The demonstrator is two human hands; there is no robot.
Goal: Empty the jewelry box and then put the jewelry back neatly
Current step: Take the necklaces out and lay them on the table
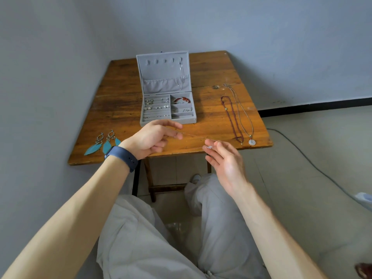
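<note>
A seated person stretches a fine chain (193, 136) taut between both hands above the counter's (124, 109) near edge, likely to keep it from tangling. The right hand (225, 160) pinches its small pendant end between thumb and forefinger, other fingers spread; the left hand (155, 137), a blue band at the wrist, pinches the other end. On the near left lie two teal feather earrings (102, 144); on the right, two necklaces (239, 117) lie straight and apart. Farther back the grey box (167, 109) stands open at centre, studs, a red bracelet (182, 100) and a hanging chain inside, so emptying looks unfinished.
</note>
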